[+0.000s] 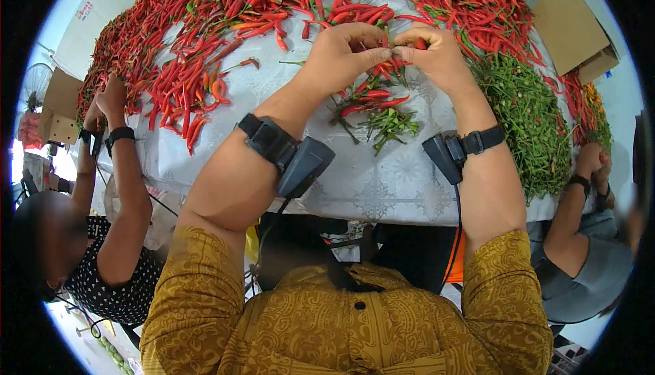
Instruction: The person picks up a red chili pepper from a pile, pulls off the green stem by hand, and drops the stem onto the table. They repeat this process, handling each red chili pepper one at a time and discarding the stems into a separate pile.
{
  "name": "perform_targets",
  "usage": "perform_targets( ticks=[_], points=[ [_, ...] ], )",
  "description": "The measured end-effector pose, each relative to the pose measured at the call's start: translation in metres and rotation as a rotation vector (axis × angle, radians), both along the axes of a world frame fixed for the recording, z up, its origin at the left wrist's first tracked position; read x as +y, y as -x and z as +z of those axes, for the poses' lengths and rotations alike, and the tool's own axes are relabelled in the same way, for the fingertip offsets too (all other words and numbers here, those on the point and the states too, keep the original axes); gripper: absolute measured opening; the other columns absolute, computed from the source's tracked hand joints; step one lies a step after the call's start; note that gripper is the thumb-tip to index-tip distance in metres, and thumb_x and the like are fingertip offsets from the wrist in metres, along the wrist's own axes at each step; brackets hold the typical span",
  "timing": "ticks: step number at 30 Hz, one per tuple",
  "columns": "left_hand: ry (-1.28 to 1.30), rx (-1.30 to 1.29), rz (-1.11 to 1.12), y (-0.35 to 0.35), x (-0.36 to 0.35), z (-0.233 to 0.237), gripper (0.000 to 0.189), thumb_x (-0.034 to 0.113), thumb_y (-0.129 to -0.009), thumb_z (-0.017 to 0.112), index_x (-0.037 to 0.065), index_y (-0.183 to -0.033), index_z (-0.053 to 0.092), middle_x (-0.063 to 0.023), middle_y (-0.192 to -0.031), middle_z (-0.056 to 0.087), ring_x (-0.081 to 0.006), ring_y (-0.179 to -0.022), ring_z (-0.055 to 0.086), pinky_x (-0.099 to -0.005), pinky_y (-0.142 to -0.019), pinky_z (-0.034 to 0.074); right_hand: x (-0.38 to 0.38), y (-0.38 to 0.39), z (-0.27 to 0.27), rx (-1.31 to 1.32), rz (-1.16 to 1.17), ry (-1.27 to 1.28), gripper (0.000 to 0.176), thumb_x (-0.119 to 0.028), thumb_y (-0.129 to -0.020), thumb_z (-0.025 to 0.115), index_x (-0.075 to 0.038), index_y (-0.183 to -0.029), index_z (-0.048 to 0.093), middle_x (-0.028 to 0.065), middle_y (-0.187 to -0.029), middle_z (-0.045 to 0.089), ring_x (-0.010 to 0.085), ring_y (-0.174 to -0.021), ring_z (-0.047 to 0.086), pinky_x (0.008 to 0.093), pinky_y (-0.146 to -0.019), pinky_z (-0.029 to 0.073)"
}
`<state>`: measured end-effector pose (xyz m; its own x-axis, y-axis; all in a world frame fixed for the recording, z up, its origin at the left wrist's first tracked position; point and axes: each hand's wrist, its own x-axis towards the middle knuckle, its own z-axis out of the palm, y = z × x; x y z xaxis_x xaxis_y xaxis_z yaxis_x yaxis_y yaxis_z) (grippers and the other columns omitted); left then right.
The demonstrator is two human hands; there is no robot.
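Note:
My left hand (pixel 348 53) and my right hand (pixel 434 54) meet at the thumbs over the far middle of the table. Fingers of both are curled in. Red chili peppers show inside my left hand's fingers, and a red pepper tip pokes out at my right fingertips. Green stems stick up between the two hands. Just below them on the white patterned cloth (pixel 341 170) lie a few loose red peppers (pixel 374 102) and a small heap of green stems (pixel 392 126).
Large piles of red peppers (pixel 187 82) cover the table's far and left side. A green stem pile (pixel 522 119) lies at right. Cardboard boxes (pixel 570 24) stand at the edges. One person (pixel 123 232) works at left, another (pixel 587 238) at right.

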<state>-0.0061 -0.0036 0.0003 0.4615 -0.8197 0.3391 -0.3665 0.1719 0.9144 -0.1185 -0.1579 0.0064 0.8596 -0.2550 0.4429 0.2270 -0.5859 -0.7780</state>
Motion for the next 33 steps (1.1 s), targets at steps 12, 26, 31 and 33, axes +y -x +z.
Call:
perform_targets(
  ticks=[12, 26, 31, 33],
  points=[
    [0.025, -0.084, 0.041, -0.004, -0.002, -0.004, 0.015, 0.01, -0.078, 0.061, -0.001, -0.086, 0.058, 0.0004, -0.077, 0.058, -0.0059, -0.07, 0.05, -0.0206, -0.064, 0.041, 0.013, -0.002, 0.002, 0.018, -0.045, 0.049, 0.021, -0.011, -0.065, 0.07, -0.001, -0.082, 0.063, 0.0034, -0.075, 0.061, 0.0087, -0.066, 0.053, 0.0234, -0.062, 0.043],
    [0.172, 0.06, 0.048, 0.0, 0.0, 0.001, 0.007, 0.005, -0.073, 0.061, 0.002, -0.078, 0.057, 0.0019, -0.067, 0.055, -0.0039, -0.062, 0.049, -0.0189, -0.055, 0.04, 0.008, -0.002, 0.005, 0.042, 0.154, -0.974, 0.031, -0.02, -0.077, 0.064, -0.005, -0.1, 0.052, -0.0025, -0.057, 0.044, 0.0039, -0.042, 0.033, 0.0173, -0.038, 0.024],
    [0.206, 0.02, -0.031, -0.001, 0.001, -0.001, 0.008, 0.003, -0.074, 0.062, 0.002, -0.08, 0.057, 0.0007, -0.073, 0.056, -0.0048, -0.065, 0.05, -0.0195, -0.059, 0.042, 0.008, -0.007, 0.0, -0.066, 0.062, -1.004, 0.017, -0.019, -0.076, 0.065, -0.009, -0.08, 0.052, -0.001, -0.057, 0.046, 0.0046, -0.04, 0.033, 0.018, -0.035, 0.023],
    [0.191, -0.014, -0.049, -0.001, 0.001, -0.001, 0.009, 0.003, -0.075, 0.062, 0.002, -0.082, 0.057, -0.0001, -0.077, 0.058, -0.0054, -0.069, 0.052, -0.0196, -0.062, 0.043, 0.006, -0.006, 0.001, -0.146, -0.029, -1.087, 0.018, -0.018, -0.075, 0.066, -0.01, -0.074, 0.049, -0.0008, -0.057, 0.047, 0.0047, -0.039, 0.033, 0.0178, -0.035, 0.023]
  ],
)
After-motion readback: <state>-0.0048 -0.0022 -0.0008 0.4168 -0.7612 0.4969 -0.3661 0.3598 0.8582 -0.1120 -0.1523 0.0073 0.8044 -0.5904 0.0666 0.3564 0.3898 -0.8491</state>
